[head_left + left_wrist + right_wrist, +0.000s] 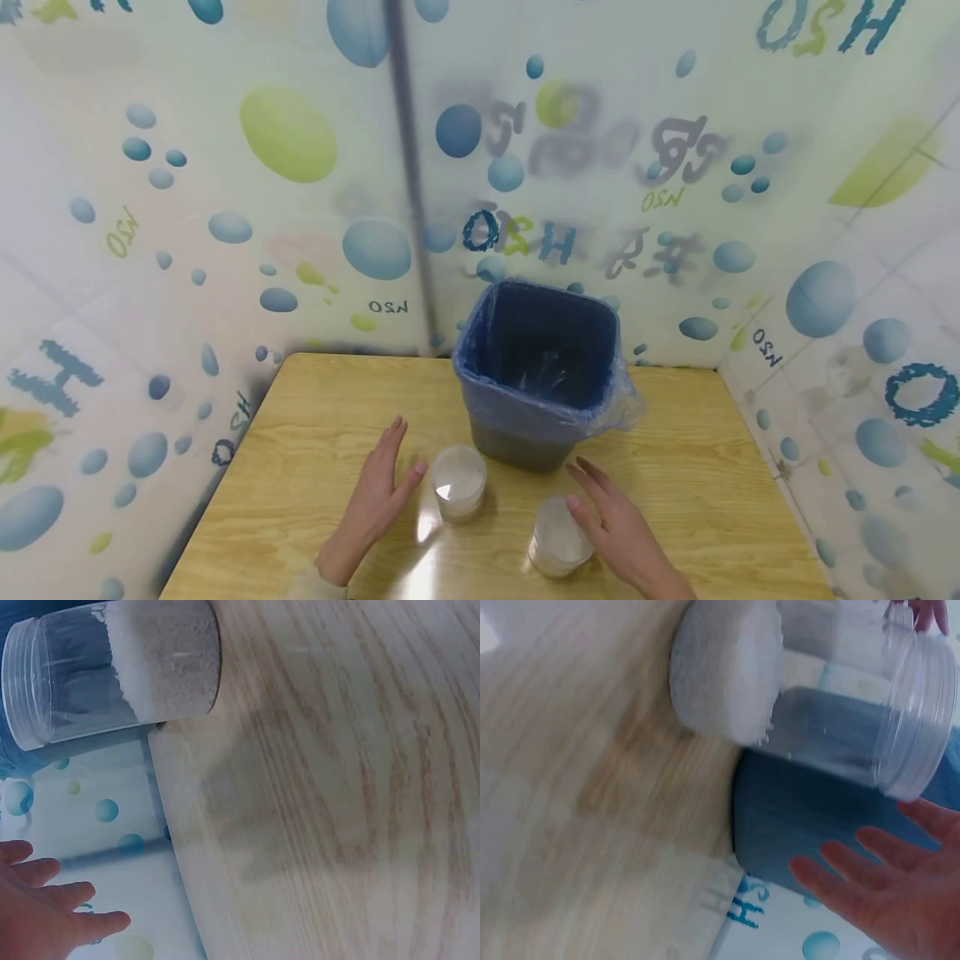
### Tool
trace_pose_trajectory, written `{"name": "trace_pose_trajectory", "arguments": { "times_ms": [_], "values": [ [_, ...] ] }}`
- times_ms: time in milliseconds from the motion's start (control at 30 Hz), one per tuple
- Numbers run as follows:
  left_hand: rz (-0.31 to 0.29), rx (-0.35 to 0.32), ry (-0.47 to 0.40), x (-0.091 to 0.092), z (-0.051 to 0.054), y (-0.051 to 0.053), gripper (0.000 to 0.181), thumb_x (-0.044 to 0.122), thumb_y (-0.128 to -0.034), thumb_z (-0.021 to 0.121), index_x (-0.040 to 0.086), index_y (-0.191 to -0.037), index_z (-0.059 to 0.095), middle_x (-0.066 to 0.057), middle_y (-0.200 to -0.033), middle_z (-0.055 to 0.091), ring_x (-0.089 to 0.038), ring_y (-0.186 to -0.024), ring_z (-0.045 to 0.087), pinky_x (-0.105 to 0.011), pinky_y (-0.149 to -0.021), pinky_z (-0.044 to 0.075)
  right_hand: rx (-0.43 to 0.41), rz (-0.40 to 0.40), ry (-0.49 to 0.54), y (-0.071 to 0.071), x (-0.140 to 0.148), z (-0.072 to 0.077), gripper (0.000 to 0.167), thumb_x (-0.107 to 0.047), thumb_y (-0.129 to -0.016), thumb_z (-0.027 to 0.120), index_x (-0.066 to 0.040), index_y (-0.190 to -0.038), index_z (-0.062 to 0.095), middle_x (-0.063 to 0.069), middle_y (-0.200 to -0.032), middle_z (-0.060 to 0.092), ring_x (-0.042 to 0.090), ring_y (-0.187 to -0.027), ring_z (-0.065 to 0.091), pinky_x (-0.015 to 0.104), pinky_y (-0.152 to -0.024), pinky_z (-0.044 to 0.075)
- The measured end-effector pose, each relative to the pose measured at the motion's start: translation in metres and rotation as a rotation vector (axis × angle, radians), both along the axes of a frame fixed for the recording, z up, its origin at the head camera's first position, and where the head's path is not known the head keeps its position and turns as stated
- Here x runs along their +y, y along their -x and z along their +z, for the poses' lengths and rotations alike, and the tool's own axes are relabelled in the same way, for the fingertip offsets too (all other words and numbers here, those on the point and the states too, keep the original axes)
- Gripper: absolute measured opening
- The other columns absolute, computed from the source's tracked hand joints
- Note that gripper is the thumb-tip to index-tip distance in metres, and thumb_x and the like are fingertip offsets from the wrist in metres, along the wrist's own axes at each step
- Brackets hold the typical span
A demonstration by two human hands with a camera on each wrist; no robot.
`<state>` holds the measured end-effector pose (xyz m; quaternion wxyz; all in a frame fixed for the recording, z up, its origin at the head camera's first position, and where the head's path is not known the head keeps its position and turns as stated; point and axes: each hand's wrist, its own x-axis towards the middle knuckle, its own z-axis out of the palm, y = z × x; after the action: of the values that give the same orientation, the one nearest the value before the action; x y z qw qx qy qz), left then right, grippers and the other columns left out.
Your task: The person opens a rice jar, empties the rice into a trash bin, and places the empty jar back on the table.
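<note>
Two clear screw-top jars stand upright on the wooden table, each partly filled with a white, grainy substance. My left hand [377, 492] is beside the left jar [458, 485], fingers straight and thumb pointing toward it. In the left wrist view, the fingers of that hand [52, 907] are apart from the jar [161, 660]. Over by the right jar [557, 542], my right hand [618, 525] has its fingers extended, the thumb overlapping the jar's edge. The right wrist view has a fingertip of this hand [900, 877] close to the jar's rim [919, 712]; I cannot tell whether they touch.
Behind the jars stands a dark bin [517, 446] lined with a blue plastic bag [525, 408], its mouth facing up. The wooden table [337, 408] meets a bubble-patterned covering [315, 275] at the back and sides.
</note>
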<state>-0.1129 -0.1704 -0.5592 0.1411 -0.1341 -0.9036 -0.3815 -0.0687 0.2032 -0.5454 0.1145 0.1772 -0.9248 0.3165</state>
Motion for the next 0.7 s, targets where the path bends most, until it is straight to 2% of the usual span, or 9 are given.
{"name": "trace_pose_trajectory", "arguments": {
  "times_ms": [200, 467, 567, 700],
  "values": [
    [-0.014, -0.004, -0.013, 0.003, -0.002, -0.001, 0.067, 0.026, -0.1027, 0.059, -0.008, -0.155, 0.036, -0.024, -0.163, 0.032, -0.049, -0.148, 0.030, -0.069, -0.115, 0.026, -0.006, 0.055, 0.018, -0.007, -0.009, -0.005, 0.050, -0.026, -0.097, 0.072, -0.009, -0.143, 0.062, 0.012, -0.146, 0.060, 0.035, -0.129, 0.059, 0.053, -0.098, 0.052],
    [-0.014, 0.006, -0.015, 0.002, -0.003, -0.001, 0.064, 0.024, -0.1038, 0.057, -0.007, -0.156, 0.034, -0.024, -0.163, 0.032, -0.049, -0.147, 0.032, -0.070, -0.114, 0.028, -0.099, 0.115, -0.008, -0.009, -0.016, -0.008, 0.079, -0.053, -0.084, 0.081, -0.008, -0.145, 0.059, 0.016, -0.148, 0.056, 0.037, -0.134, 0.055, 0.054, -0.102, 0.050],
    [-0.012, 0.003, -0.011, 0.000, -0.004, 0.000, 0.064, 0.024, -0.1043, 0.056, -0.006, -0.156, 0.034, -0.024, -0.164, 0.031, -0.048, -0.147, 0.032, -0.069, -0.114, 0.029, -0.083, 0.150, -0.045, -0.009, -0.017, -0.009, 0.088, -0.058, -0.078, 0.084, -0.009, -0.146, 0.058, 0.017, -0.149, 0.055, 0.037, -0.131, 0.056, 0.052, -0.098, 0.053],
    [-0.014, -0.007, -0.024, -0.002, -0.004, -0.001, 0.064, 0.024, -0.1047, 0.055, -0.007, -0.156, 0.033, -0.025, -0.164, 0.029, -0.049, -0.147, 0.032, -0.068, -0.114, 0.028, 0.014, 0.213, -0.089, -0.008, -0.016, -0.010, 0.090, -0.057, -0.074, 0.088, -0.009, -0.144, 0.058, 0.014, -0.143, 0.057, 0.031, -0.122, 0.061, 0.046, -0.091, 0.057]
  ]
}}
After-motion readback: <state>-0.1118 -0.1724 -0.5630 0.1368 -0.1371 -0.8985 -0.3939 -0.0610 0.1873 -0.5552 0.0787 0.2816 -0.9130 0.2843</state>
